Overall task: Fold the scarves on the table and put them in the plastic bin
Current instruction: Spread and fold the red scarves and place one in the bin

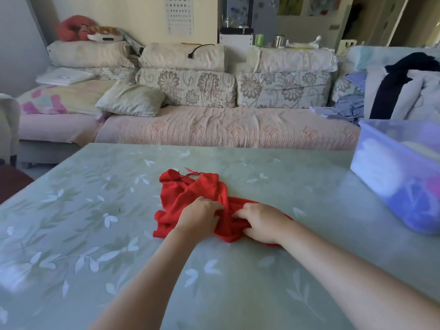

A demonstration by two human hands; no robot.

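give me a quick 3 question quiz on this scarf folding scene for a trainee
1. What colour is the scarf that the left hand and the right hand grip?
2. Seen from the person, the plastic bin stands on the table at its: A) left side B) right side C) middle
3. True or false: the scarf is already neatly folded.

Key: 1. red; 2. B; 3. false, it lies crumpled on the table.
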